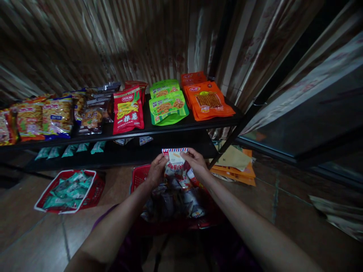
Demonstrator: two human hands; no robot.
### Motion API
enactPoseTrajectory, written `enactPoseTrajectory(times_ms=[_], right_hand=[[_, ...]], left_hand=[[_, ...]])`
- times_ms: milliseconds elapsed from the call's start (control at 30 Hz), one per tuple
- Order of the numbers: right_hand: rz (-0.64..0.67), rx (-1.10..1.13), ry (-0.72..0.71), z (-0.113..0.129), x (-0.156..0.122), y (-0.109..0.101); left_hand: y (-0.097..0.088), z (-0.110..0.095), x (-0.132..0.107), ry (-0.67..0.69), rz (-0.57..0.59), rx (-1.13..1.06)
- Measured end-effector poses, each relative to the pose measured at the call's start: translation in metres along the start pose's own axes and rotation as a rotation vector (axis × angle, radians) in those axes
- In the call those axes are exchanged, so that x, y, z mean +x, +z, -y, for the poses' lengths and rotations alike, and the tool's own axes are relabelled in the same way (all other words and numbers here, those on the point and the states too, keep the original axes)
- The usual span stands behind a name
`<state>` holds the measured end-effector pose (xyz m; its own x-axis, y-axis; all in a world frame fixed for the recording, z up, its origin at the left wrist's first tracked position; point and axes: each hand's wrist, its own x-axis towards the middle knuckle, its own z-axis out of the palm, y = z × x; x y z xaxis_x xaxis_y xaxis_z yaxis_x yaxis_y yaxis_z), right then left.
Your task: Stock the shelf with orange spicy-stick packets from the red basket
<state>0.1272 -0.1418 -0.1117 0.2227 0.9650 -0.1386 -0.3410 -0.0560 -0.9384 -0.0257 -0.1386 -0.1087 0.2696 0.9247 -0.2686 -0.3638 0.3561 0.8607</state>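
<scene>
My left hand (157, 169) and my right hand (195, 162) both grip a white snack packet (174, 161) with a red and blue striped top edge. I hold it upright above a red plastic basket (138, 175) filled with several similar packets. The packet hangs just in front of the lower black shelf (124, 155). The upper shelf (181, 124) carries rows of snack bags: red (127, 110), green (167, 105), orange (208, 100) and yellow ones (56, 117).
A second red basket (93, 190) with teal packets sits on the tiled floor at left. Teal packets (70, 150) line the lower shelf's left part. Orange and yellow envelopes (236, 162) lie on the floor at right. A dark glass cabinet (312, 124) stands to the right.
</scene>
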Motion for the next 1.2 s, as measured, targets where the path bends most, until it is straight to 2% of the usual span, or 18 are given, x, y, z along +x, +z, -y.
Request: enactPoseTrajectory(times_ms=[233, 467, 700, 1000, 1100, 1200], right_hand=[[-0.103, 0.121, 0.120, -0.004, 0.010, 0.003], [-0.152, 0.149, 0.097, -0.008, 0.013, 0.002], [-0.122, 0.095, 0.061, -0.010, 0.014, 0.001], [-0.196, 0.070, 0.090, -0.007, 0.014, 0.007], [-0.232, 0.070, 0.099, -0.008, 0.016, 0.008], [-0.273, 0.098, 0.129, -0.008, 0.016, 0.008]], left_hand=[[0.005, -0.008, -0.006, -0.007, -0.050, 0.079], [0.003, -0.010, -0.008, 0.060, -0.131, 0.223], [-0.008, 0.000, 0.001, 0.090, -0.079, 0.255], [-0.008, -0.005, -0.002, 0.161, -0.068, 0.334], [-0.006, -0.009, -0.005, 0.145, -0.060, 0.313], [-0.004, -0.010, -0.007, 0.080, 0.011, 0.264]])
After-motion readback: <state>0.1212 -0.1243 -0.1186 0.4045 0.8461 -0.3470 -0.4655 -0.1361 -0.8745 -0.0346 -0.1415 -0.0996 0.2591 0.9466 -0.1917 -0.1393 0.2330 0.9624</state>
